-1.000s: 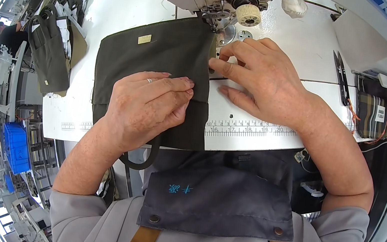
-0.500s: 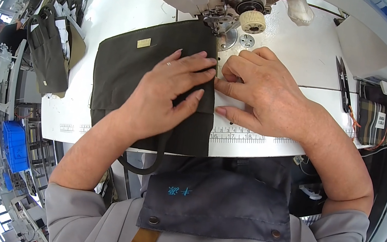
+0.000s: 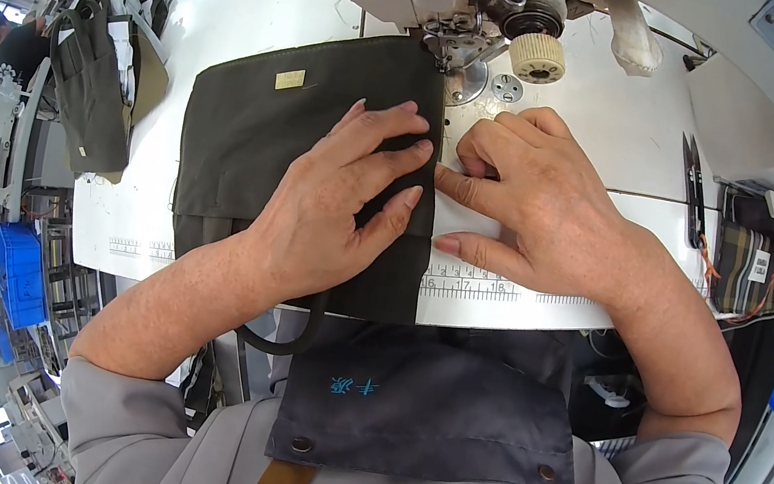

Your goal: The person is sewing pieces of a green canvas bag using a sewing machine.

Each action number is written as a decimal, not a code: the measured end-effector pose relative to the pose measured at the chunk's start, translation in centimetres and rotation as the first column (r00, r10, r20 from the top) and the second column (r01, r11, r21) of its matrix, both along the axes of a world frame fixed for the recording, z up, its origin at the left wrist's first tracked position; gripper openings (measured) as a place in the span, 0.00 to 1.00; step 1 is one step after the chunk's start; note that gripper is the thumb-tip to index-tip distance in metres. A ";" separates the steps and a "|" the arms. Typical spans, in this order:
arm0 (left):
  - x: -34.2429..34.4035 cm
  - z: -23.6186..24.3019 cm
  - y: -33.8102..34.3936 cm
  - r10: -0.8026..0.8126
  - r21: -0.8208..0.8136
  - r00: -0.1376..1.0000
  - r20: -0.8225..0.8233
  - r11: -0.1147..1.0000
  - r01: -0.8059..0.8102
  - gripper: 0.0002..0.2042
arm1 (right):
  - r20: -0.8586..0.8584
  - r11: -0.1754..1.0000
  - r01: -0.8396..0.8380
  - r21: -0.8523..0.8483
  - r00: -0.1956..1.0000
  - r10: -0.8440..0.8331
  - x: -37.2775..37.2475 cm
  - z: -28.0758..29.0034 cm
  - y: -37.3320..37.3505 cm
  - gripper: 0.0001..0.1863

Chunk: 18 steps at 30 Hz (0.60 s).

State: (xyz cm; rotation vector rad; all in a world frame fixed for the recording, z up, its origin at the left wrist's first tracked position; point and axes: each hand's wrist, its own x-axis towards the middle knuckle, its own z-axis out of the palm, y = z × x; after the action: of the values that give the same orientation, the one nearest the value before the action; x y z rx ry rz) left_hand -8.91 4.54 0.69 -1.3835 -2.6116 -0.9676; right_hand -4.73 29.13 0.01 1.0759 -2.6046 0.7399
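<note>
A dark olive cloth bag piece (image 3: 251,139) lies flat on the white sewing table, a small pale label (image 3: 289,79) near its far edge. Its far right corner sits at the needle and presser foot (image 3: 449,44) of a sewing machine. My left hand (image 3: 345,185) rests flat on the cloth near its right side, fingers spread. At the cloth's right edge is my right hand (image 3: 535,200), its forefinger tip touching the edge, thumb apart on the table, other fingers curled under. A dark strap loop (image 3: 291,333) hangs over the table's front edge.
The sewing machine's cream knob (image 3: 538,58) stands beyond my right hand. Black thread snips (image 3: 691,189) and a plaid cloth piece (image 3: 745,253) lie at the right. More olive bag pieces (image 3: 91,99) hang at the left. A printed ruler (image 3: 471,286) runs along the front edge.
The whole view has shifted slightly. Both hands keep nearly the same places on and beside the cloth, and the cloth's corner stays at the presser foot.
</note>
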 end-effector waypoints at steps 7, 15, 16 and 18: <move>-0.4 0.0 0.0 -0.040 -0.105 0.999 0.012 0.994 0.041 0.18 | 0.008 1.000 -0.004 0.015 1.000 0.004 0.1 0.1 0.1 0.24; 0.0 -0.1 0.2 -0.029 -0.124 1.000 -0.011 0.992 0.027 0.19 | -0.006 1.000 -0.014 0.012 1.000 0.014 0.0 0.2 0.4 0.22; 0.1 -0.2 0.3 -0.030 -0.121 0.999 -0.026 0.992 0.026 0.19 | -0.002 0.999 -0.036 -0.005 0.999 0.036 0.0 0.4 0.7 0.20; 0.4 -0.1 0.3 -0.017 -0.143 0.998 -0.052 0.990 0.010 0.18 | 0.003 0.998 -0.060 -0.020 0.998 0.060 -0.2 0.4 1.1 0.18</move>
State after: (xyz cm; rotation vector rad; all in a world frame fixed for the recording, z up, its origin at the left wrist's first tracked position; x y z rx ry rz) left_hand -8.51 4.86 0.62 -1.4371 -2.6818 -0.7471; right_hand -4.89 30.28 0.41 1.1532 -2.5721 0.7795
